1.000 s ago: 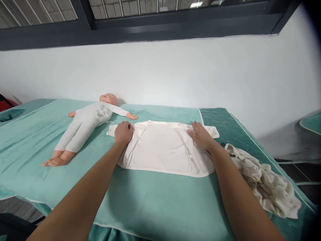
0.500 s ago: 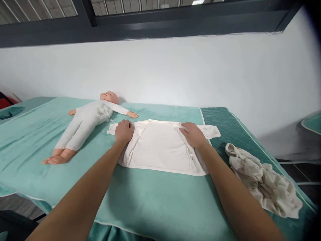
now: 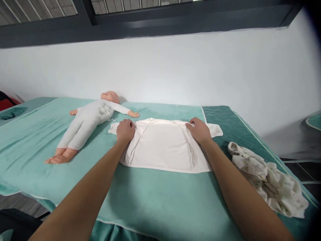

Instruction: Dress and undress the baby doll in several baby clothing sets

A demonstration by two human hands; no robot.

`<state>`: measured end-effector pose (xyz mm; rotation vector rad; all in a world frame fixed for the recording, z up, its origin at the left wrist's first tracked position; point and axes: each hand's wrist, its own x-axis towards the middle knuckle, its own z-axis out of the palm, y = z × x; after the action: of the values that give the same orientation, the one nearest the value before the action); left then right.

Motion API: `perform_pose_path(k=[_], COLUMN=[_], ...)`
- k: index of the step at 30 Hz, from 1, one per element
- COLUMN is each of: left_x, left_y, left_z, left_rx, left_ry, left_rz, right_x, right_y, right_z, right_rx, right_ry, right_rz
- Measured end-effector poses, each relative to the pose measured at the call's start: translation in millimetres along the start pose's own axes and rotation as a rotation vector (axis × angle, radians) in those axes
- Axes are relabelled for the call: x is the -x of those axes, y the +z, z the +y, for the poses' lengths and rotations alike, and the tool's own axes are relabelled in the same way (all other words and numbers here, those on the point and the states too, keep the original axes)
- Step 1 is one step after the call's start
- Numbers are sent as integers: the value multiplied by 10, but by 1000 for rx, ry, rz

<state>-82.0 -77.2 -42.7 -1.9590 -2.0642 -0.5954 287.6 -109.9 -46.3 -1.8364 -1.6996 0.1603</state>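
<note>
A white baby shirt (image 3: 165, 144) lies spread on the green bed cover, sleeves out to both sides and its hem toward me. My left hand (image 3: 125, 130) is closed, fingers curled over the cloth where the left sleeve joins the body. At the opposite shoulder, my right hand (image 3: 199, 130) pinches the fabric between thumb and fingers; parts of both grips are hidden by the hands. Left of the shirt, a baby doll (image 3: 91, 115) in a white suit rests on its back, head toward the wall, one arm stretched toward the shirt.
A crumpled heap of printed baby clothes (image 3: 271, 180) sits on the darker quilted cover (image 3: 223, 117) at the right. The green bed cover (image 3: 160, 201) extends in front of me. Behind the bed rises a white wall (image 3: 163, 70) below a dark window frame (image 3: 160, 23).
My right hand has shifted slightly up and right, its fingers now drawn in on the shirt's shoulder. The left hand stays at its side. The view has moved slightly.
</note>
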Motion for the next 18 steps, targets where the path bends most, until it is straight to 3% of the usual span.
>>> perform_pose_path(k=[6, 10, 13, 18], left_x=[7, 9, 8, 11], left_y=[-8, -1, 3, 0], left_z=[-2, -7, -7, -6], left_rx=[12, 15, 15, 19], left_ry=[-1, -5, -6, -3], left_rz=[-5, -7, -8, -7], right_x=[170, 298, 309, 230], right_y=[-105, -57, 31, 103], right_z=[-190, -292, -252, -134], right_rx=[-3, 4, 88, 102], right_ry=[-277, -412, -417, -352], right_rz=[9, -232, -385, -424])
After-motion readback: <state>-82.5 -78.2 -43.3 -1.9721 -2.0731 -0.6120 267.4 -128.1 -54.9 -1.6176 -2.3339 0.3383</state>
